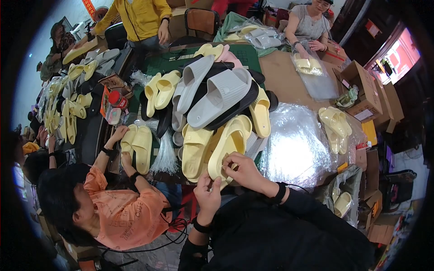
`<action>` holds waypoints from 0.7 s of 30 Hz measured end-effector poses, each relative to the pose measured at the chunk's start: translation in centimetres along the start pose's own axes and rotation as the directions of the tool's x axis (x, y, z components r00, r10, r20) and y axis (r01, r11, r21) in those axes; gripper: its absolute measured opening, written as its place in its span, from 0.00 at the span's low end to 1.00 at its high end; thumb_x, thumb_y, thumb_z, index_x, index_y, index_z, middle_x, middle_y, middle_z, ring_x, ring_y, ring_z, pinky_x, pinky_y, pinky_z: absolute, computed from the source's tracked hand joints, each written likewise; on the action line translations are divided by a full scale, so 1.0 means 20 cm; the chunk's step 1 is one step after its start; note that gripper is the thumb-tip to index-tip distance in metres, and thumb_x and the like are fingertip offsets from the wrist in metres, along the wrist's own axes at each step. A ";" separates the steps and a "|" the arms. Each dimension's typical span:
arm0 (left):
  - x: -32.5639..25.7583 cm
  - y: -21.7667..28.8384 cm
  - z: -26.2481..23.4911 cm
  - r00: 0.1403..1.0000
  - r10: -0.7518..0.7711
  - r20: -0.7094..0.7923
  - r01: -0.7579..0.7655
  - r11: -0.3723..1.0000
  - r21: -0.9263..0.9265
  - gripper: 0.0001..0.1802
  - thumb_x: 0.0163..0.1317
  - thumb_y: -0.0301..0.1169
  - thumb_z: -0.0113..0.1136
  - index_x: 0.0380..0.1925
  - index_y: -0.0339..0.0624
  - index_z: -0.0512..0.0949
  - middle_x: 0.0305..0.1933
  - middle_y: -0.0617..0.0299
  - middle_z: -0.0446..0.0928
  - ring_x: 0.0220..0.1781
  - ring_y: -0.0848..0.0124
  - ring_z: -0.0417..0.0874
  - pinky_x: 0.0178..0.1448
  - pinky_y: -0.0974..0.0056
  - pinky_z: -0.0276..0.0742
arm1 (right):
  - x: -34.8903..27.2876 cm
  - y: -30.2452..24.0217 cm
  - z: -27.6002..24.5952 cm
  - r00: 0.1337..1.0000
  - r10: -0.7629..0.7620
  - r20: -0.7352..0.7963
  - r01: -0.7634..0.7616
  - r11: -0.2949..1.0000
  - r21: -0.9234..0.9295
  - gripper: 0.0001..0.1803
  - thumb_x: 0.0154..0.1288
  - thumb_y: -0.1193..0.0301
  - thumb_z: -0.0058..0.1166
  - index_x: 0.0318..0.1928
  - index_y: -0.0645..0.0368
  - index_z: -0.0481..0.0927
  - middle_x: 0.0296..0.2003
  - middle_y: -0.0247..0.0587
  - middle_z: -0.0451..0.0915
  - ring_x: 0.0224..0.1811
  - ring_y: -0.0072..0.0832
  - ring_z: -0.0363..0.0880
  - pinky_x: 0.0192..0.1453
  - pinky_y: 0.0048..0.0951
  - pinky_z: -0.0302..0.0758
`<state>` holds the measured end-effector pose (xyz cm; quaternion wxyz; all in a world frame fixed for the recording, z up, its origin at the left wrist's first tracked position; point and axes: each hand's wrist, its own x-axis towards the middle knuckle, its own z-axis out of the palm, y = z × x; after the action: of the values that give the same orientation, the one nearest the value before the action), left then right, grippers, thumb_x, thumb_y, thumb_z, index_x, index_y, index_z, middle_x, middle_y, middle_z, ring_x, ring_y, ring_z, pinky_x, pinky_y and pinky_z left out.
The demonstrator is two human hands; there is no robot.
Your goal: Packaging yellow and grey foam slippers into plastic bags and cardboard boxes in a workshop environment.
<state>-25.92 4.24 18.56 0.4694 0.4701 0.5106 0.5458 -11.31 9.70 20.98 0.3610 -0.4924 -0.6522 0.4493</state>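
A pale yellow slide slipper [231,135] leans on the near side of the pile, its near end towards me. My left hand [208,198] grips that near end, with fingertips and thumb at its rim. Bent over the same end, my right hand [244,170] has thumb and fingers pinched together at the insole; anything between them is too small to make out. Just left stands another yellow slipper [193,156]. Grey slippers [221,95] lie on top of the pile, with black ones partly hidden beneath.
Right of the pile lies a stack of clear plastic bags [291,144], then bagged yellow slippers [334,126]. Cardboard boxes [361,92] stand at the right. A bundle of white strings [166,153] hangs left. Beside me, a person in orange [124,207] holds yellow slippers [137,144].
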 end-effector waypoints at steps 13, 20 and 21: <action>0.03 0.01 -0.02 0.998 -0.031 -0.055 0.029 0.999 -0.042 0.17 0.61 0.22 0.54 0.49 0.26 0.68 0.43 0.55 0.79 0.44 0.76 0.78 0.48 0.73 0.71 | -0.07 0.02 0.06 0.894 -0.448 -0.009 0.407 0.819 -0.404 0.09 0.51 0.76 0.55 0.37 0.60 0.78 0.37 0.40 0.77 0.36 0.33 0.79 0.38 0.30 0.76; 0.04 -0.02 -0.01 0.994 -0.079 -0.077 0.070 0.991 -0.115 0.16 0.61 0.23 0.54 0.49 0.27 0.69 0.42 0.56 0.79 0.43 0.77 0.77 0.48 0.74 0.70 | -0.08 0.11 0.04 0.922 -0.384 -0.054 0.362 0.902 -0.235 0.17 0.51 0.77 0.52 0.44 0.57 0.78 0.43 0.40 0.75 0.41 0.34 0.77 0.42 0.31 0.76; 0.04 -0.02 -0.01 0.995 -0.074 -0.073 0.065 0.991 -0.117 0.16 0.61 0.23 0.54 0.49 0.27 0.69 0.42 0.56 0.79 0.43 0.77 0.77 0.48 0.74 0.70 | -0.08 0.10 0.05 0.922 -0.382 -0.056 0.360 0.903 -0.236 0.17 0.51 0.77 0.52 0.44 0.57 0.78 0.43 0.40 0.75 0.41 0.34 0.77 0.42 0.31 0.76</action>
<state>-26.29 5.07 18.19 0.4943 0.4031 0.5124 0.5750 -11.10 8.15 18.75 0.4155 -0.4184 -0.7607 0.2714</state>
